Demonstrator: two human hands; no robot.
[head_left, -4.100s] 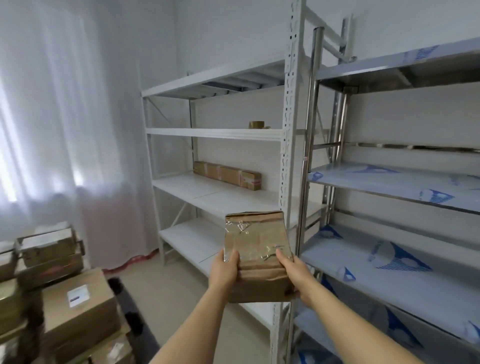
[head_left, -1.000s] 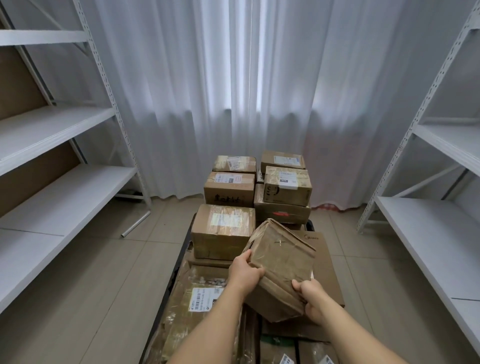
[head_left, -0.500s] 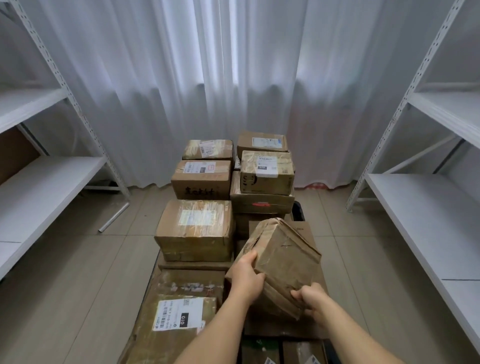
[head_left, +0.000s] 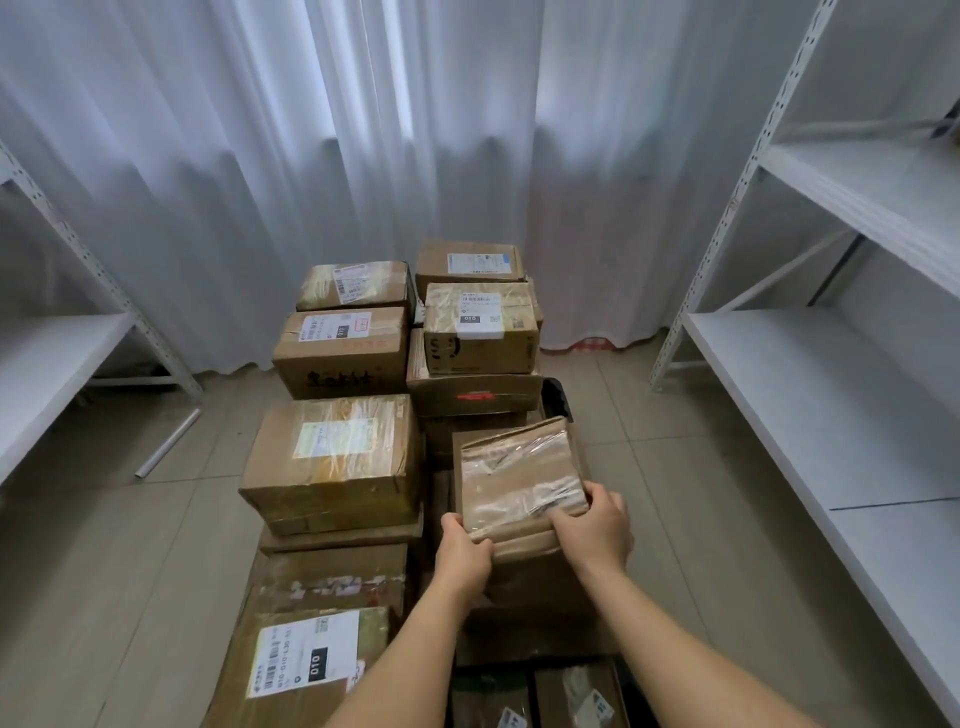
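The stack of cartons (head_left: 332, 462) is sitting at my twelve o'clock. At its three o'clock side I am holding the taped brown parcel (head_left: 514, 473), my left hand (head_left: 462, 556) gripping its seven o'clock corner and my right hand (head_left: 592, 525) curling over its five o'clock edge.

Left of the left hand (head_left: 462, 553) and nearer the person, the white label (head_left: 306, 656) on a flat brown cardboard carton (head_left: 374, 631) read "010" in a black patch, beside a line starting "010-010". Far beyond the right hand (head_left: 592, 530), a white sticker (head_left: 480, 314) on the top brown cardboard box (head_left: 483, 351) and a white slip (head_left: 335, 327) on its brown cardboard left neighbour (head_left: 340, 371) each bore "010". The taped brown cardboard parcel (head_left: 519, 467) held in both hands showed nothing legible.
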